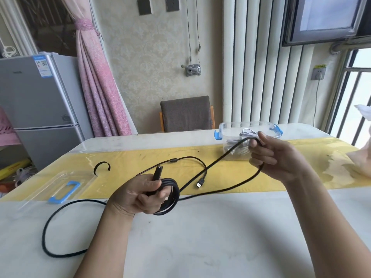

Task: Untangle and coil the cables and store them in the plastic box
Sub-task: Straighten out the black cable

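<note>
My left hand [138, 194] grips a small coil of black cable [170, 197] above the table, with the cable's black plug end sticking up past the thumb. From the coil a long loop runs up to my right hand [275, 155], whose fingers curl round it in front of the clear plastic box [226, 127]. The box has blue clips and holds a white coiled cable [246, 132]. A thinner black lead with a USB plug [199, 183] lies on the yellow mat. More black cable trails left over the table [200, 247] in a wide arc.
The box's clear lid with a blue handle [64, 190] lies at the left, a black strap [102, 166] beside it. A chair [185, 114] stands behind the table, a grey fridge [38, 109] at the left, a pale bag [361, 157] at the right edge.
</note>
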